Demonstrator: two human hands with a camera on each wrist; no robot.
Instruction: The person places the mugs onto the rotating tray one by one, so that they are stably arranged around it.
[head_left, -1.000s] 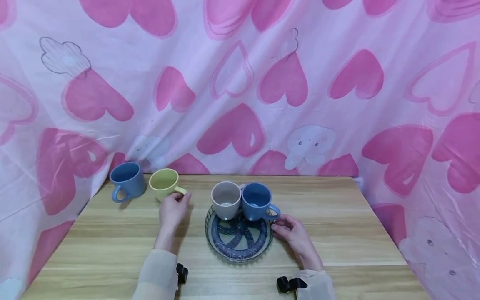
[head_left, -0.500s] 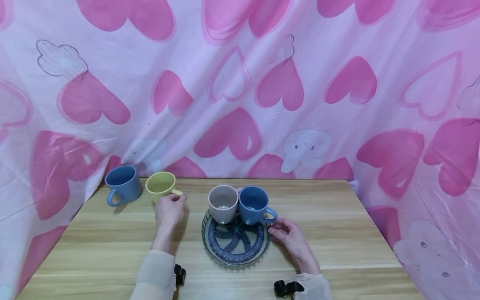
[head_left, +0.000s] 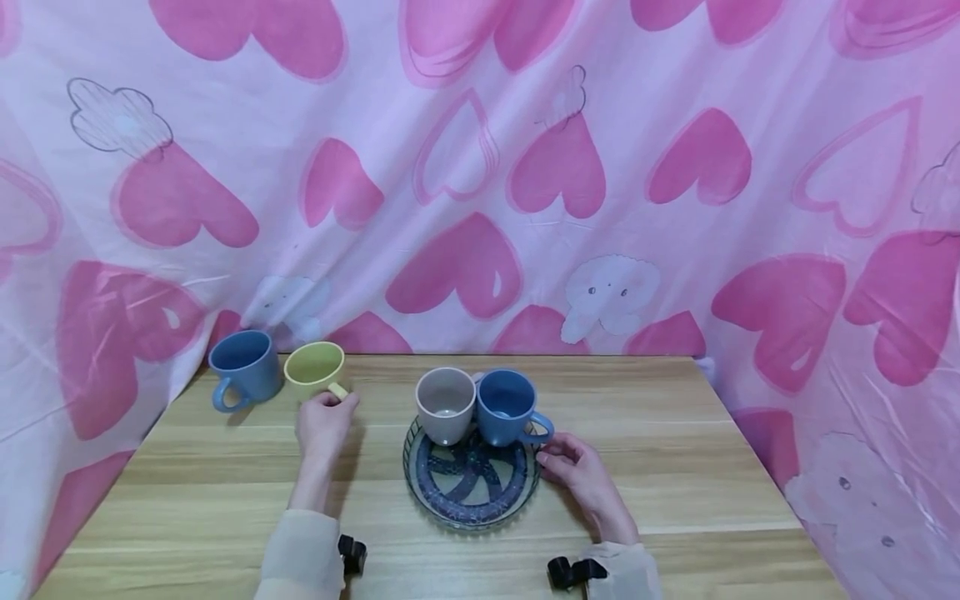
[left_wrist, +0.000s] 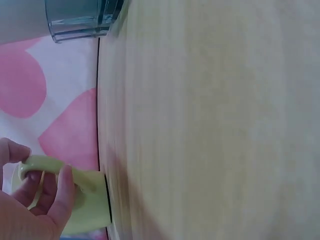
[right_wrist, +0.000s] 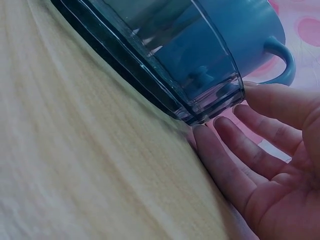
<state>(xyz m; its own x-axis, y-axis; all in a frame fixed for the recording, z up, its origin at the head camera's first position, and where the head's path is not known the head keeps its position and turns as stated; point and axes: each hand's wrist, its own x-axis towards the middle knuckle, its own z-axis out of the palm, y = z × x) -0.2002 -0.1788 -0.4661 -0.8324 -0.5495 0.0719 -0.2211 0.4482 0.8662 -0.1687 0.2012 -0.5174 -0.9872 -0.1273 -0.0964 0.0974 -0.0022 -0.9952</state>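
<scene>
My left hand [head_left: 322, 427] pinches the handle of a yellow-green mug [head_left: 317, 367], which stands upright near the table's back edge. In the left wrist view, thumb and fingers close round that mug's handle [left_wrist: 42, 163]. A round glass dish [head_left: 471, 515] with a dark blue pattern lies at the table's middle. On its back part stand a pale grey-pink mug [head_left: 446, 408] and a blue mug [head_left: 507, 408], side by side. My right hand [head_left: 581, 471] holds the dish at its right edge, thumb at the rim and fingers against the lower side, just below the blue mug's handle.
Another blue mug [head_left: 246, 367] stands at the table's back left corner, left of the yellow-green one. A pink heart-printed cloth [head_left: 465, 167] hangs behind and beside the wooden table [head_left: 660, 433].
The yellow-green mug has shifted slightly left, nearer the far-left blue mug, and its handle has swung towards me. My left hand moved with it. The right hand stays at the dish.
</scene>
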